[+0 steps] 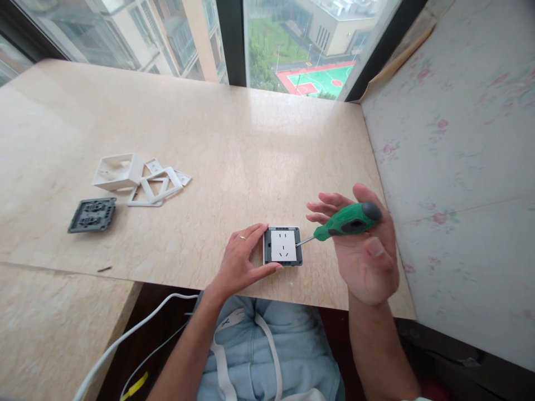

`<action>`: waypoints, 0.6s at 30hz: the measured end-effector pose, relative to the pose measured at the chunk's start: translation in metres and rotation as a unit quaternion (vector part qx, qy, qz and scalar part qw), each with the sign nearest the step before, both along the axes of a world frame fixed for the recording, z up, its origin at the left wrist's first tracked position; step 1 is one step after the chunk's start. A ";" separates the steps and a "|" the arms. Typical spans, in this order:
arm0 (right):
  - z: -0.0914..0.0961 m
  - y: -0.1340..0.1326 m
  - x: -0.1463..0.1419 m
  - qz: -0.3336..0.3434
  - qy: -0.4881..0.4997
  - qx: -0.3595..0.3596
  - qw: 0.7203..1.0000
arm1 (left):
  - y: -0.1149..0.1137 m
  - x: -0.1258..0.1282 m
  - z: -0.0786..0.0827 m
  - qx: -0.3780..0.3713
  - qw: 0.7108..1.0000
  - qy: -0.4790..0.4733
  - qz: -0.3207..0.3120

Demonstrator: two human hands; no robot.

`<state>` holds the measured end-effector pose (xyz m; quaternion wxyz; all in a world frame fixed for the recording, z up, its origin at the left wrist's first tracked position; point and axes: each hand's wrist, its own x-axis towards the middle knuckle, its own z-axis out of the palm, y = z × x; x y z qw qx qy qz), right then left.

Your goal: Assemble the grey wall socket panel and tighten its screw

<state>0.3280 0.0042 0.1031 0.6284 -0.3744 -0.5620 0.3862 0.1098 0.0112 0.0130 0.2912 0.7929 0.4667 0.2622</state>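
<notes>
A wall socket [283, 246] with a white face and a dark grey frame lies face up near the front edge of the marble-patterned surface. Around its left side, my left hand [244, 253] grips it, fingers at the far edge and thumb at the near one. A green and black screwdriver [349, 221] slants from the socket's right side, its metal tip at the frame. My right hand [363, 250] holds the handle loosely against the palm and fingers; the fingers are partly spread and the thumb stands off the handle.
To the left lie a white back box [119, 171], several white cover frames [161, 189] and a dark grey socket base [92, 215]. A small brown sliver [104, 269] lies near the front edge. Windows stand behind; a papered wall [455, 184] rises at right. A white cable [137, 326] hangs below.
</notes>
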 end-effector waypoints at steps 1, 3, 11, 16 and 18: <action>0.002 -0.002 0.001 0.001 0.003 0.005 1.000 | 0.000 0.000 0.000 0.001 1.000 0.000 0.000; 0.004 -0.005 0.003 -0.012 -0.003 0.018 1.000 | 0.000 0.000 0.000 0.001 1.000 0.000 -0.001; 0.008 -0.004 0.005 -0.101 -0.100 0.136 0.980 | 0.000 0.000 -0.002 0.012 1.000 -0.002 -0.002; 0.008 0.000 0.003 -0.167 -0.163 0.155 0.960 | 0.000 0.000 -0.002 0.015 1.000 -0.004 -0.002; 0.008 0.000 0.000 -0.154 -0.149 0.140 0.967 | 0.000 0.000 -0.001 0.013 1.000 -0.002 -0.003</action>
